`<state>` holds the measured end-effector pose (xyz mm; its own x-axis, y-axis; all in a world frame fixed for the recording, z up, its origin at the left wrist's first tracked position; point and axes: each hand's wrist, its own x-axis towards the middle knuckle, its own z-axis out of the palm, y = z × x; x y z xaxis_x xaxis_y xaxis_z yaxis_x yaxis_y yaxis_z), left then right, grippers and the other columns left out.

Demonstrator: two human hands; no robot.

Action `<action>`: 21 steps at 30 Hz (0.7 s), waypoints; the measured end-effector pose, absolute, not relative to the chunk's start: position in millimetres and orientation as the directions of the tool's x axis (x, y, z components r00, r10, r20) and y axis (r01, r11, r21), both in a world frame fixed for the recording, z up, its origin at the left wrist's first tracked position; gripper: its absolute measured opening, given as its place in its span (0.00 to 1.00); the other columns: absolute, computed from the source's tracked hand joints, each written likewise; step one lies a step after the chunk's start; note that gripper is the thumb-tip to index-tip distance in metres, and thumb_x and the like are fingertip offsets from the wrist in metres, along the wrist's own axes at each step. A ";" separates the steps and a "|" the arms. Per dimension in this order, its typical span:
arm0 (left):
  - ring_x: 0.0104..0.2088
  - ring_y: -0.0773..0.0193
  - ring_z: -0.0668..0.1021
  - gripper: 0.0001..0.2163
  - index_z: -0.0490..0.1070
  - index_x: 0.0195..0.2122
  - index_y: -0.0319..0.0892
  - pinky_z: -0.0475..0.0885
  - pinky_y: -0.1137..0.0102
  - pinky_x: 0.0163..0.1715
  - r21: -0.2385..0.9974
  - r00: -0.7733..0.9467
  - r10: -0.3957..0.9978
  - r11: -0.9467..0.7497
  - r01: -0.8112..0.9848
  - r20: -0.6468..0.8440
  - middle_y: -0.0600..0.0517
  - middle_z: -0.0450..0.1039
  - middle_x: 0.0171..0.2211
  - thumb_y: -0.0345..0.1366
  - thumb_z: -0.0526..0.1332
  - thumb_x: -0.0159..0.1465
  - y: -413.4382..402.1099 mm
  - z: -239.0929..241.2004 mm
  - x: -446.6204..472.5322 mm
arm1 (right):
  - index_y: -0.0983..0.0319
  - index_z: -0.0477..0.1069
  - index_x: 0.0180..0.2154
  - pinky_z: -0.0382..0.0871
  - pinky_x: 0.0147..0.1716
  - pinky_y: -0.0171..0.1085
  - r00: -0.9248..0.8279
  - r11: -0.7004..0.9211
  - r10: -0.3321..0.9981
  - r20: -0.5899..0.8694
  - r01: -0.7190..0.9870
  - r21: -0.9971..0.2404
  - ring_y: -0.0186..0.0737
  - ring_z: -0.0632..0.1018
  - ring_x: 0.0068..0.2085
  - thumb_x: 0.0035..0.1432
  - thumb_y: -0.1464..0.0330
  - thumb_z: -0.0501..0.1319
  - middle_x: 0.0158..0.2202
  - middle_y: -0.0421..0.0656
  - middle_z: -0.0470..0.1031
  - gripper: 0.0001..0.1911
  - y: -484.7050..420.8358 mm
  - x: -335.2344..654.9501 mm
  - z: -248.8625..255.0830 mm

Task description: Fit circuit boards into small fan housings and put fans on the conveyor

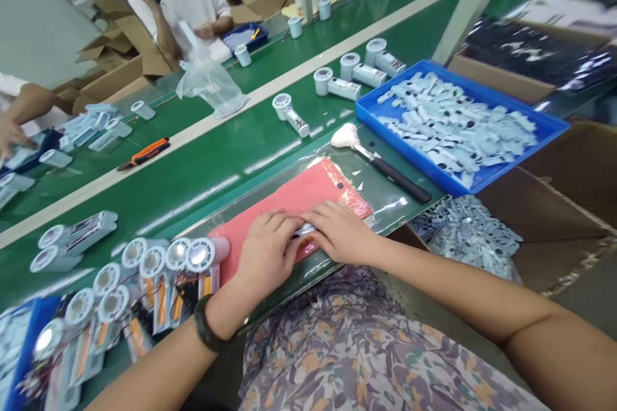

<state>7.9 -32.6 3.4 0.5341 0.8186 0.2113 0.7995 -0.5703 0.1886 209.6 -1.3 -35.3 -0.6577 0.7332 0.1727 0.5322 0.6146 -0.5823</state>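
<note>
My left hand [267, 250] and my right hand [340, 231] rest side by side on a pink mat [294, 199] under clear film at the table's near edge. Both press down with fingers together on a small pale blue-white part [305, 229] that shows between them; most of it is hidden. To the left of my left wrist lie several round-headed white units with open bodies and orange parts [159, 276]. A brush with a black handle [380, 164] lies just beyond the mat to the right.
A blue tray [554, 128] of small pale blue parts sits to the right, with a cardboard box [573, 205] of more parts below it. Finished white units [359, 70] lie on the green belt. An orange-handled knife [147, 153] lies far left. Other people work across the belt.
</note>
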 end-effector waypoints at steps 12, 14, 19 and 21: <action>0.65 0.33 0.69 0.17 0.81 0.45 0.40 0.67 0.39 0.59 -0.306 0.434 0.894 -0.384 0.871 0.114 0.35 0.74 0.57 0.24 0.51 0.67 174.2 48.3 -49.3 | 0.60 0.79 0.54 0.69 0.55 0.47 -0.068 0.122 0.972 0.225 0.964 -0.236 0.51 0.76 0.55 0.70 0.72 0.56 0.53 0.51 0.78 0.17 152.2 329.8 15.5; 0.62 0.39 0.73 0.22 0.79 0.53 0.43 0.72 0.45 0.56 -0.285 0.397 0.914 -0.360 0.888 0.082 0.36 0.74 0.58 0.22 0.51 0.66 192.1 45.4 -53.6 | 0.62 0.80 0.51 0.67 0.54 0.46 -0.056 0.100 0.974 0.218 0.976 -0.195 0.52 0.75 0.54 0.67 0.76 0.57 0.53 0.53 0.79 0.17 181.3 337.4 22.1; 0.68 0.55 0.68 0.35 0.62 0.70 0.51 0.66 0.59 0.66 -0.212 0.349 0.937 -0.342 0.916 -0.005 0.46 0.62 0.71 0.18 0.49 0.64 180.4 45.3 -128.8 | 0.67 0.83 0.40 0.63 0.47 0.43 -0.054 0.094 0.981 0.188 0.973 -0.211 0.47 0.77 0.51 0.63 0.81 0.62 0.49 0.58 0.81 0.11 210.0 329.7 27.1; 0.70 0.51 0.66 0.33 0.63 0.69 0.47 0.63 0.55 0.68 -0.197 0.184 0.982 -0.187 0.962 -0.035 0.44 0.60 0.72 0.19 0.51 0.64 154.7 52.9 -188.5 | 0.69 0.83 0.34 0.59 0.42 0.46 0.011 0.043 0.980 0.197 0.962 -0.269 0.46 0.77 0.50 0.62 0.80 0.65 0.46 0.63 0.81 0.07 215.1 327.6 25.2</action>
